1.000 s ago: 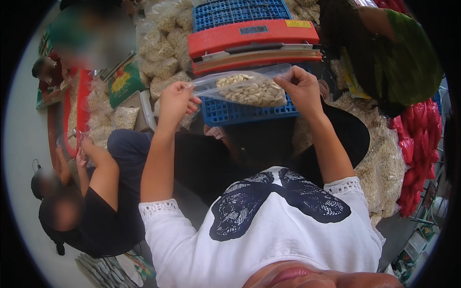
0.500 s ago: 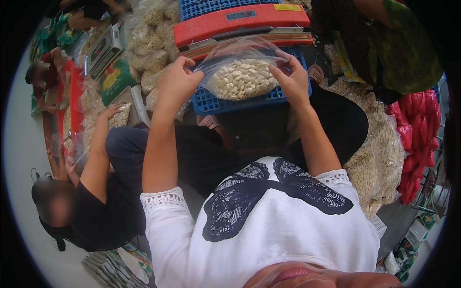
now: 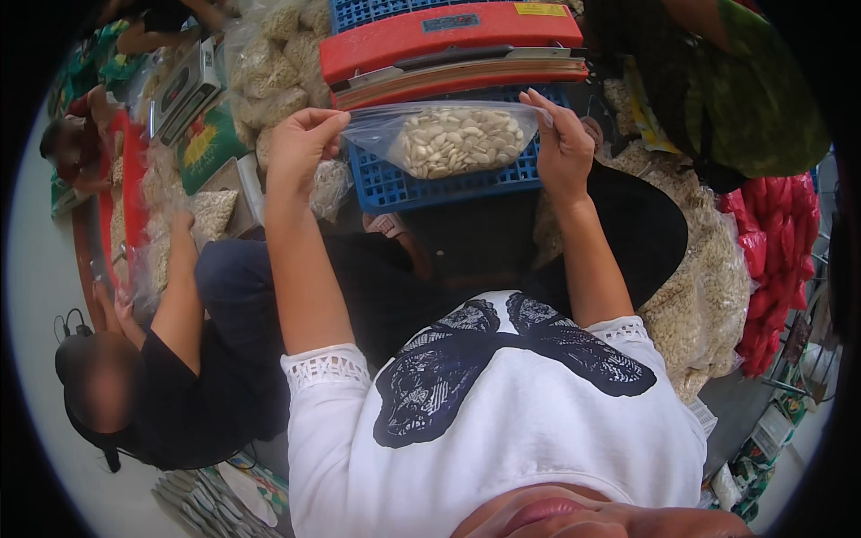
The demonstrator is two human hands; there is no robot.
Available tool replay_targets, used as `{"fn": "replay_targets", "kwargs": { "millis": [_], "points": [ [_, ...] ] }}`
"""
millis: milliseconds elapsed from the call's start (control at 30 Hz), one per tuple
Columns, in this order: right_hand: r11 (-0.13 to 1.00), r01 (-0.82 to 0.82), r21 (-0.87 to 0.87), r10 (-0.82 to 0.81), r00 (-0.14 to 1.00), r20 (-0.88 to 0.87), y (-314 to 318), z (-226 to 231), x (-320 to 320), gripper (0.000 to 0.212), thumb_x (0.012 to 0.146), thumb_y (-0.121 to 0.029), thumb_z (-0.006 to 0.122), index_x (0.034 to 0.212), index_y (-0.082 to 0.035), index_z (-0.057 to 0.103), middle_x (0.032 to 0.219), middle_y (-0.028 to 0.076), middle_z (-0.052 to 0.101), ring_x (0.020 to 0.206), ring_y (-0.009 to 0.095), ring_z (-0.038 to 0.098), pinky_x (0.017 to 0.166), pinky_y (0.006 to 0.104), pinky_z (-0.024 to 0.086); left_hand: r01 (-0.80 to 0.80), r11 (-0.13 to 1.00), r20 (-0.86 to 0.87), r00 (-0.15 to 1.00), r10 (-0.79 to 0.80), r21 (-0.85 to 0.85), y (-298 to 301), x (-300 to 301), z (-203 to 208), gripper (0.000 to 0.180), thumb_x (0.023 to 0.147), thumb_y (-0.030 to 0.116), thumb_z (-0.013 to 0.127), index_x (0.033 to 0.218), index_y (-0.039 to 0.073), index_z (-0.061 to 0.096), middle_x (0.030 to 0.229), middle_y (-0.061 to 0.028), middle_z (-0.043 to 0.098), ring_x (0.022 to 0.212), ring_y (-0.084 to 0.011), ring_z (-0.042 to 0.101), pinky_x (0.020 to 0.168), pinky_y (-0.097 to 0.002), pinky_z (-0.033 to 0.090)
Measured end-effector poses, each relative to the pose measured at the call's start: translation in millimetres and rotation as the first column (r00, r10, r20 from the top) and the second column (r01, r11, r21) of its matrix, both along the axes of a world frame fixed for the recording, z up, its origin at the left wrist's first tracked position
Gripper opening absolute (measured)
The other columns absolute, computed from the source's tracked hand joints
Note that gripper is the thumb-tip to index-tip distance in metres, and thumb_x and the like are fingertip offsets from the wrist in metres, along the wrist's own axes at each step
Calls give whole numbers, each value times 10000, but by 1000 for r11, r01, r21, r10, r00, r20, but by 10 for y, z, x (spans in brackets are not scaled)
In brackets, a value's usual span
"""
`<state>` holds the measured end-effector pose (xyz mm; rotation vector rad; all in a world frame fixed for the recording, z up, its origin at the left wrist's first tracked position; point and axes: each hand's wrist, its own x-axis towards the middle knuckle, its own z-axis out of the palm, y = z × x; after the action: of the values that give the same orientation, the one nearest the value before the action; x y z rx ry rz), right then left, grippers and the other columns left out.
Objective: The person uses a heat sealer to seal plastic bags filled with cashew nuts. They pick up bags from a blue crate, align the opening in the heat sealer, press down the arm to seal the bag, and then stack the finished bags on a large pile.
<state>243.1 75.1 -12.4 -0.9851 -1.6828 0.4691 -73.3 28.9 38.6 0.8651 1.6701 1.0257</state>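
Left hand [image 3: 303,143] had moved outward, fingers clamped on the plastic bag [image 3: 375,134]; pumpkin seeds [image 3: 460,142] were in, though sealing and any grip by the right hand [image 3: 565,148] couldn't be told.

Red packets [image 3: 780,260] (heaped), green bag [image 3: 211,148]

Between the left hand [image 3: 303,151] and right hand [image 3: 567,154], cream-white oval seeds [image 3: 462,141] in a colourless plastic bag [image 3: 380,131]; beneath, a blue lattice-patterned plastic crate [image 3: 404,195]; beyond, a red box-shaped machine [image 3: 384,54]; behind the hands, a white shirt [image 3: 538,439] with a black lacy bow [image 3: 429,399].
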Motion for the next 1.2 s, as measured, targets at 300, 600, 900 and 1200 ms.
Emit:
{"fn": "replay_targets", "kwargs": {
  "millis": [300, 600, 900, 1200],
  "points": [
    [988, -48, -148, 0, 950, -313, 24, -205, -166, 243, 981, -81, 431, 1155, 18, 568, 1015, 121, 678, 857, 94, 618, 754, 200, 463, 24, 880, 292, 939, -183, 473, 201, 452, -789, 312, 861, 153, 640, 1134, 6, 600, 1031, -50, 639, 1037, -135, 556, 934, -280, 393],
    [913, 346, 217, -270, 911, -312, 52, 106, -54, 138, 952, -43, 472, 1038, -24, 577, 601, 18, 546, 477, 80, 491, 462, 203, 370, -415, 651, 179, 900, 398, 636, -57, 1320, -504, 235, 955, 206, 532, 919, -5, 630, 583, 1, 519, 416, -52, 437, 389, -203, 363],
    [792, 313, -524, -514, 804, -297, 906, -976, -272, 195, 881, -151, 617, 927, 35, 580, 674, 57, 612, 582, 109, 562, 546, 265, 461, -739, 645, 189, 673, 715, 193, 772, 1155, -1299, 234, 869, 231, 650, 822, 9, 590, 559, -47, 538, 365, -118, 433, 314, -265, 331],
    [692, 469, -550, -537, 843, 43, 1075, -895, -292, 260, 727, -262, 709, 754, -8, 662, 769, 151, 678, 736, 329, 656, 729, 397, 498, -721, 647, -106, 644, 758, 248, 904, 960, -1336, 177, 812, 91, 625, 828, -43, 511, 687, -119, 595, 498, -197, 597, 377, -297, 468]
  ]
}}
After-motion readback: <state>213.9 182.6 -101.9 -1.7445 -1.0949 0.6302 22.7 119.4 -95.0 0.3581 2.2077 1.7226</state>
